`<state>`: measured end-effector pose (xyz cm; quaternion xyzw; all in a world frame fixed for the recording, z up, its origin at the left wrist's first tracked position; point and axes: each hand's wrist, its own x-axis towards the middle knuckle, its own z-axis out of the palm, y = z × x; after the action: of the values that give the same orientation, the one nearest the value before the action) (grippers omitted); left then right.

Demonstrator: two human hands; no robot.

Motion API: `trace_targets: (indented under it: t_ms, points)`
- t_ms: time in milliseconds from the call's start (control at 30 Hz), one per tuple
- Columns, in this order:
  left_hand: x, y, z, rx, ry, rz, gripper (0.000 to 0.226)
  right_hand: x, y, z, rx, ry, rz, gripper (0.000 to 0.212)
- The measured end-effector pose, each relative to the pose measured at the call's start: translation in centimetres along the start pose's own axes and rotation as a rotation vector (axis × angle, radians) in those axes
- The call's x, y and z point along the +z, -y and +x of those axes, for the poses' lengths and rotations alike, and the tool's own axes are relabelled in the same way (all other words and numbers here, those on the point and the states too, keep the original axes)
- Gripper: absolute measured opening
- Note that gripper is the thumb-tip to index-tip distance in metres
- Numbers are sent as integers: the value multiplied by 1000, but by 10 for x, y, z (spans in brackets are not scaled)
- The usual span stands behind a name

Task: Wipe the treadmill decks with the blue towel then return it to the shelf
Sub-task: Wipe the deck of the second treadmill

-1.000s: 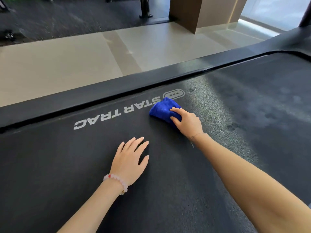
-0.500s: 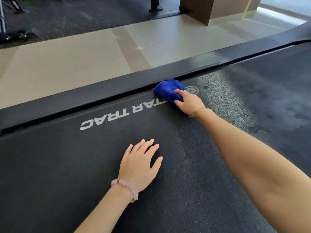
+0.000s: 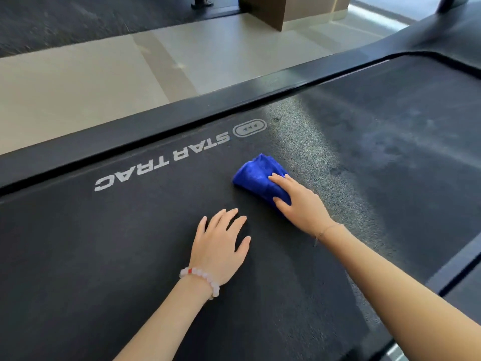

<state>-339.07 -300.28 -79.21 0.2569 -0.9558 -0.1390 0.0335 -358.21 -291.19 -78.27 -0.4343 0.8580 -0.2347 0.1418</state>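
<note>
The black treadmill belt (image 3: 130,256) fills most of the view, with white "STAR TRAC" lettering (image 3: 161,162) near its far edge. A bunched blue towel (image 3: 256,175) lies on the belt just right of the lettering. My right hand (image 3: 299,204) holds the towel from its near side, thumb and fingers wrapped round the bunch, and presses it to the belt. My left hand (image 3: 221,246), with a bead bracelet on the wrist, rests flat on the belt with its fingers spread, a little left of and nearer than the towel.
A black side rail (image 3: 182,115) runs along the belt's far edge, with beige floor (image 3: 78,87) beyond it. A brown pillar base (image 3: 273,9) stands at the top. The belt right of the towel looks greyer and dusty (image 3: 338,152). Another rail edge (image 3: 455,272) shows at the right.
My right hand pushed the towel away up to the far side rail, then drew it back toward me onto the open belt. The left hand stayed flat in place.
</note>
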Motion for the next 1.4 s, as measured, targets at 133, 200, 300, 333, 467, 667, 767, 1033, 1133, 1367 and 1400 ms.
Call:
trace_targets:
  t_ms: [133,200,300,333,467,667,767,1033,1133,1367,1400]
  points:
    - [6,-14,-7,24,-20,-52,45,-4,-11,-66,59,-58,60,52]
    - [8,-20,-9,36,-30,-70,42,-6,-19,-96,100,-84,90,53]
    - [11,-26,-10,52,-48,-69,44,-12,-31,-136,109,-77,113,56]
    - [11,-28,-9,54,-38,-70,43,-14,-34,-147,101,-66,121,57]
    - [14,-36,-9,67,-36,-72,47,-18,-40,-183,116,-55,136,63]
    - [15,-42,-8,85,-10,-60,40,-11,-46,-204,119,-113,115,58]
    - [14,-41,-7,89,6,-46,40,-13,-48,-199,138,-146,121,58]
    - [13,-47,-1,100,-20,-20,50,-22,-55,-171,210,-189,82,55]
    - [15,-50,3,110,-25,-15,60,-26,-60,-155,198,-165,65,54]
    - [14,-44,15,71,-23,5,54,-33,-62,-87,162,-111,47,52]
    - [14,-41,17,67,-26,14,56,-35,-62,-73,154,-95,41,52]
